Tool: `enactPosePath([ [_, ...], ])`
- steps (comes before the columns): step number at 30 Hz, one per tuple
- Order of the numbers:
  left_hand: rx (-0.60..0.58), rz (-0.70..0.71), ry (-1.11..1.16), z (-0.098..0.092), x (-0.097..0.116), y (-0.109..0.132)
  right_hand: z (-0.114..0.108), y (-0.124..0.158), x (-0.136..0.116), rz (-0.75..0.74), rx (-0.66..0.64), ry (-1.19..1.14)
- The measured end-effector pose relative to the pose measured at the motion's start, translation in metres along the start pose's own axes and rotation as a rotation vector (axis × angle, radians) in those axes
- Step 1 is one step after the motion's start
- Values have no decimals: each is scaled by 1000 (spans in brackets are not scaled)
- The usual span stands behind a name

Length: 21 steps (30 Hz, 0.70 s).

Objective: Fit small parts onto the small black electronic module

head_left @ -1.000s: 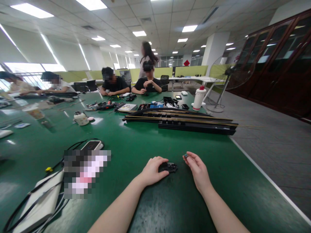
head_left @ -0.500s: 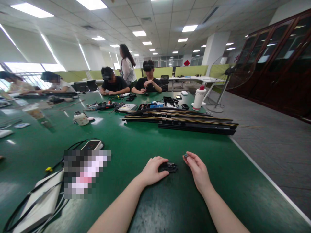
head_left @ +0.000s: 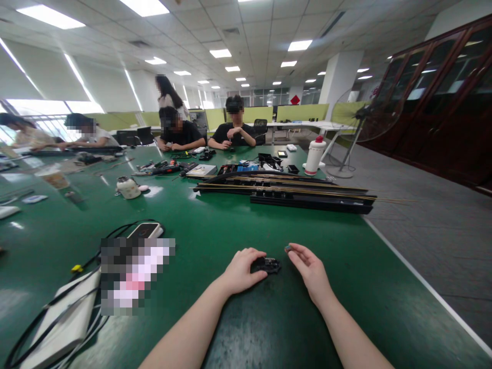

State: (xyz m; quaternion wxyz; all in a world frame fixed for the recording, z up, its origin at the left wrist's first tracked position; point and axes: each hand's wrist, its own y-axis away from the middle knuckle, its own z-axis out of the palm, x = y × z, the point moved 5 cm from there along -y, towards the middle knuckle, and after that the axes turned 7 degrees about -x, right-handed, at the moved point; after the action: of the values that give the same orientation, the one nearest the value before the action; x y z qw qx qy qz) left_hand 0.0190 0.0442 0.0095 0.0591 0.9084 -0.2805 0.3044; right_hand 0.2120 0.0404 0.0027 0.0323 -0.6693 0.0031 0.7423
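Observation:
My left hand (head_left: 243, 269) rests curled on the green table (head_left: 215, 230), with its fingers closed on a small black part (head_left: 267, 265) that lies on the table top. My right hand (head_left: 309, 271) hovers just to the right of that part. Its fingertips pinch a tiny dark piece (head_left: 288, 248), held slightly above and right of the black part.
Long black trays with thin rods (head_left: 292, 192) lie across the table ahead. A white bottle with a red cap (head_left: 314, 155) stands behind them. A white device with black cables (head_left: 61, 318) lies at the left. Several people sit at the far end, and the table's edge runs along the right.
My right hand has shifted a little to the left, bringing the tiny piece closer to the black part. A standing person at the back has walked left.

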Motion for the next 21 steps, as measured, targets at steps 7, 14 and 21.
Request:
enactPosePath([
  [7, 3, 13, -9, 0, 0, 0, 8, 0, 1, -39, -101, 142],
  [14, 3, 18, -11, 0, 0, 0, 14, 5, 0, -133, -182, 364],
  [21, 7, 19, -2, 0, 0, -1, 29, 10, -10, -277, -311, 604],
])
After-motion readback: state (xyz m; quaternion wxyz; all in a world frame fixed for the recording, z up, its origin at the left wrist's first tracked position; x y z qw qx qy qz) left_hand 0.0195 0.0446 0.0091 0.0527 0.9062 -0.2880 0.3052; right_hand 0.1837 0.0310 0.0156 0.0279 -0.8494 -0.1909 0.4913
